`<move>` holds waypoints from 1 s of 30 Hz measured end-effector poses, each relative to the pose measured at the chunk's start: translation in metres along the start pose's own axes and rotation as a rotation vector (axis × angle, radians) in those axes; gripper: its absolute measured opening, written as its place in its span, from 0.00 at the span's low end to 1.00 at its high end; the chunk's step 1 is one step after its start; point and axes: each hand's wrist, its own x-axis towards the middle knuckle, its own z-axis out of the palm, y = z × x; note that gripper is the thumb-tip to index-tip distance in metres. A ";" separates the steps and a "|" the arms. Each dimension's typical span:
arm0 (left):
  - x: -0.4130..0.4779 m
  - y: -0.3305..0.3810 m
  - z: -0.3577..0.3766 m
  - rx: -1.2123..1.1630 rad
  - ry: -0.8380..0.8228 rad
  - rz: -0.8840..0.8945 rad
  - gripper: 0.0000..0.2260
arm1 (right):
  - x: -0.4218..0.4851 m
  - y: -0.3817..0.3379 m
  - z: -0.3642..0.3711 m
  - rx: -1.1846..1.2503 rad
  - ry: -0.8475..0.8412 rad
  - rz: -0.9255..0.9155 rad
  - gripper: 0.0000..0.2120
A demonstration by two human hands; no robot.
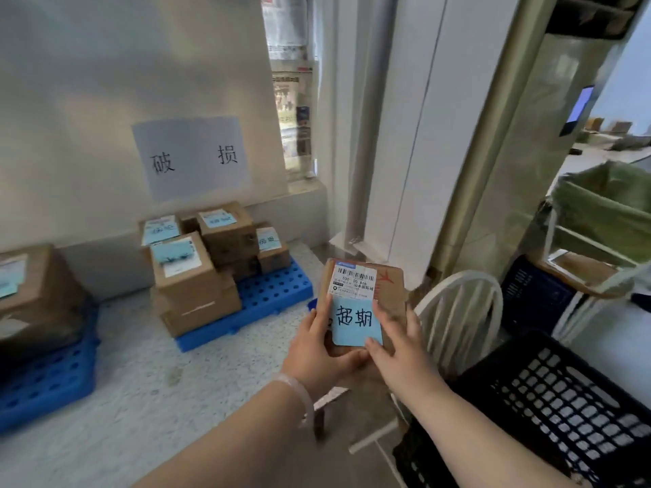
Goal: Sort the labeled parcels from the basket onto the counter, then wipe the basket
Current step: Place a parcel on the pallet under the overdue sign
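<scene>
A small brown parcel (389,294) with a white shipping label and a blue handwritten note is held upright in front of me. My left hand (317,350) grips its lower left side with the thumb on its front. My right hand (398,346) holds its lower right edge, thumb near the blue note. The black plastic basket (549,399) sits at the lower right, partly hidden by my right arm. On the pale counter (141,382), a stack of several labeled parcels (208,262) stands on a blue pallet (274,294) under a wall sign (192,155).
A second blue pallet (42,382) with a large box (31,287) is at the far left. A white chair back (461,311) stands behind the parcel. A green-bagged bin (606,209) and a dark blue crate (532,294) are to the right.
</scene>
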 end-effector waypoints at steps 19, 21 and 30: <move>-0.182 -0.203 -0.307 -0.051 0.502 -0.335 0.45 | -0.067 -0.245 0.321 -0.015 -0.518 -0.303 0.26; -0.189 -0.216 -0.315 -0.086 0.534 -0.372 0.46 | -0.065 -0.253 0.338 -0.038 -0.559 -0.322 0.26; -0.172 -0.256 -0.343 -0.174 0.571 -0.557 0.43 | -0.020 -0.277 0.394 -0.080 -0.737 -0.359 0.27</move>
